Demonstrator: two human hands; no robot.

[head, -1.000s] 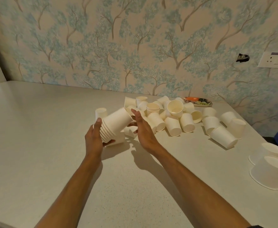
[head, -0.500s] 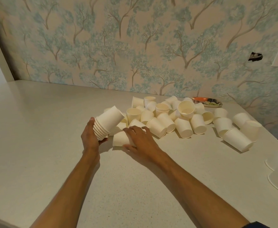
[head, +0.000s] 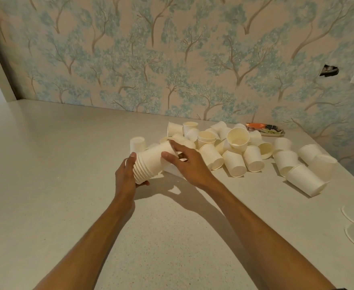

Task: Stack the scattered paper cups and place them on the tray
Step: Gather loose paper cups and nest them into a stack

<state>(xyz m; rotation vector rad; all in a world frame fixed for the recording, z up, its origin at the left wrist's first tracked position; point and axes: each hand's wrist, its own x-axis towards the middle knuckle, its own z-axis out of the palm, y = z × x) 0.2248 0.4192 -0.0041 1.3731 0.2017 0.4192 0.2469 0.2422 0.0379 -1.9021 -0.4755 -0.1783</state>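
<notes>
Left hand (head: pixel 126 176) curled round the rim end of the nested cup stack (head: pixel 151 162), held on its side above the table (head: pixel 67 185) so the right hand (head: pixel 189 164), fingers closed on its top cup, can seat it; loose cups (head: pixel 234 151) piled just behind.

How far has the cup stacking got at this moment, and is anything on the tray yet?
Partly done. The left hand grips a nested stack of several cups, tilted on its side. The right hand holds the outermost cup on that stack. Left to do: a large pile of loose cups lies scattered on the counter. No stack sits on a tray; the patterned tray by the wall holds no cups.
</notes>
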